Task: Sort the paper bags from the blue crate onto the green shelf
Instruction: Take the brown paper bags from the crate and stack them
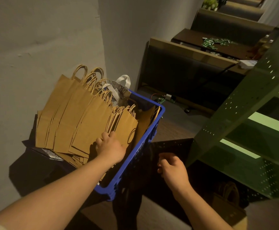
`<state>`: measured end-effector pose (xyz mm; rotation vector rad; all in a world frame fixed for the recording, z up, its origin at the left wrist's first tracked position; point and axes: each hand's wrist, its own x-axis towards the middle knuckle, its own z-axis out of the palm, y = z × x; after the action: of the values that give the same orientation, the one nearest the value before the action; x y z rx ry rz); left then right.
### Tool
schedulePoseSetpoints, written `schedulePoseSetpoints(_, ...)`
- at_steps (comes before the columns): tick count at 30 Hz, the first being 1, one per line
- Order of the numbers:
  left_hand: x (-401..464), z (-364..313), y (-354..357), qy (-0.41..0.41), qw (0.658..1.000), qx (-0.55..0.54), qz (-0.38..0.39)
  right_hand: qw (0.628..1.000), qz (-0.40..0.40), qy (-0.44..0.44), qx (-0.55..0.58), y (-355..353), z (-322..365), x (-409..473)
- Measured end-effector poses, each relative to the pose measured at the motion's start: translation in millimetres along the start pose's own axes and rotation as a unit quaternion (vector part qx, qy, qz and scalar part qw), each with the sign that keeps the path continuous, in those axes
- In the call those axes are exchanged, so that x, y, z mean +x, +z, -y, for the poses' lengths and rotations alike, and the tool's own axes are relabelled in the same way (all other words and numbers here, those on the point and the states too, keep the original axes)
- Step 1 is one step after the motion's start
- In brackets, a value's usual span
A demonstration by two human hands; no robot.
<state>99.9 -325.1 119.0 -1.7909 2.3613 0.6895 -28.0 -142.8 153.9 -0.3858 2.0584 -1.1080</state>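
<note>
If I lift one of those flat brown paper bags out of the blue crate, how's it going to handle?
The brown paper bags lie folded flat, so one is probably light and bendy, not stiff. They overlap loosely in the blue crate, so neighbours may slide along. The left hand touches one; its thin twisted handles could snag.

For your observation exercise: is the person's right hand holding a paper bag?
No, the right hand hangs loosely curled and holds nothing beside the blue crate, while the left hand reaches the paper bags.

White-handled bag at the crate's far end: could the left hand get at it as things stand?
Probably yes. The left hand is already inside the crate on the brown bags, and the white-handled bag stands up beyond them with its handles exposed; nothing covers it.
</note>
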Motion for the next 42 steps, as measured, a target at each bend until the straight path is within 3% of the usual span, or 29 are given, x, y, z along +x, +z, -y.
schedulePoseSetpoints(4, 5, 8, 5, 0.026, 0.994, -0.098, -0.027, 1.0, 0.004, 0.0, 0.002, 0, -4, -4)
schedulePoseSetpoints(9, 0, 11, 7, 0.025, 0.995, -0.092, 0.029, 1.0, 0.01, -0.007, -0.004, -2, -11, -9)
schedulePoseSetpoints(15, -20, 16, -23, 0.04, 0.985, -0.163, -0.037, 1.0, 0.02, -0.019, 0.013, -5, -6, -12)
schedulePoseSetpoints(19, -37, 28, -45, 0.068, 0.953, -0.28, -0.096, 0.998, 0.032, -0.037, 0.047, -3, 12, -13)
schedulePoseSetpoints(22, -53, 34, -58, 0.084, 0.906, -0.395, -0.125, 0.992, 0.057, -0.072, 0.081, 0, 30, -18)
schedulePoseSetpoints(25, -69, 34, -67, 0.102, 0.842, -0.525, -0.076, 0.984, 0.095, -0.104, 0.105, 1, 52, -26)
schedulePoseSetpoints(27, -79, 31, -65, 0.101, 0.82, -0.563, -0.008, 0.978, 0.122, -0.108, 0.13, 0, 64, -29)
schedulePoseSetpoints(33, -99, 11, -45, 0.111, 0.844, -0.512, 0.117, 0.968, 0.126, -0.105, 0.19, -5, 70, -31)
schedulePoseSetpoints(37, -96, -1, -45, 0.092, 0.814, -0.557, 0.133, 0.961, 0.155, -0.074, 0.216, -10, 63, -35)
schedulePoseSetpoints(42, -94, -9, -37, 0.105, 0.828, -0.537, 0.122, 0.974, 0.122, -0.031, 0.189, -10, 57, -37)
